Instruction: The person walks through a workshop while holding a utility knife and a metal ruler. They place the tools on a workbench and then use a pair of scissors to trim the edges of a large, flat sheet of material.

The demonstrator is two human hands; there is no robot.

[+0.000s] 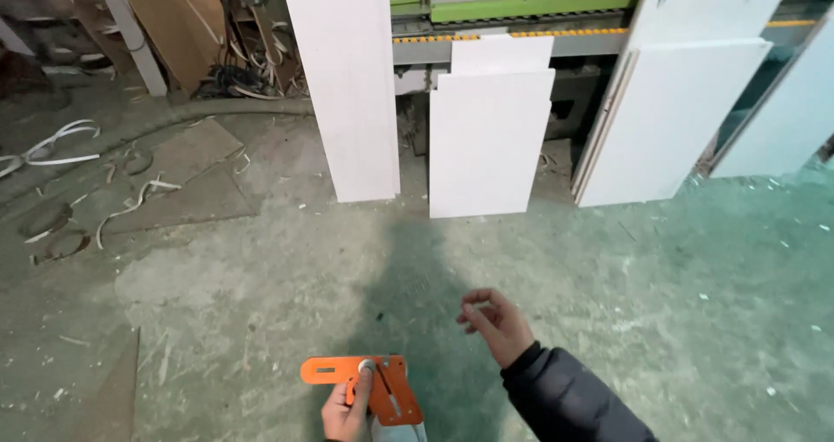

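The left hand (346, 410) grips an orange flat tool (369, 384) low over the concrete floor (261, 277), fingers wrapped round its handle; the right hand (495, 322) hangs bare, fingers loosely curled; a slack grip could drop it, probably; white panels (491, 142) lean ahead, edging strips (52, 147) litter left, a tripping risk.

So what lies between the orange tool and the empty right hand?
Only bare concrete floor, in shadow, separates the orange tool in the left hand from the right hand, head view.

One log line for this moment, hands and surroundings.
left hand: grips orange tool | right hand: empty, fingers curled | ahead: white panels leaning upright | floor: concrete, dusty
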